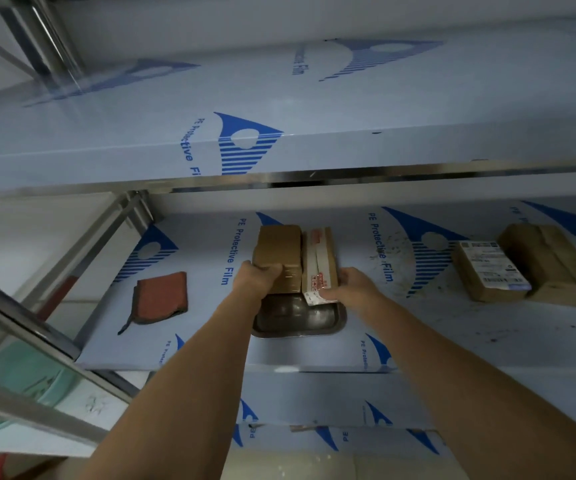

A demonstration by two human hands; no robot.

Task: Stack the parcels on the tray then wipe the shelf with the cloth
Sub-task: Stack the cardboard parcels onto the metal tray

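Film-covered shelf, four parcels, two lying lengthwise away from you on one tray, your left hand gripping the plain parcel, right hand pinching the taped parcel, two parcels far right, one cloth left.

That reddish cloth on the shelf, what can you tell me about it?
The cloth is brick red with a darker grey edging and a thin loop or strap trailing from its near corner. It looks like soft, thick fabric, folded into a rough square. It lies flat on the film-covered shelf, left of the metal tray. Neither hand touches it; it lies apart from the tray and parcels.
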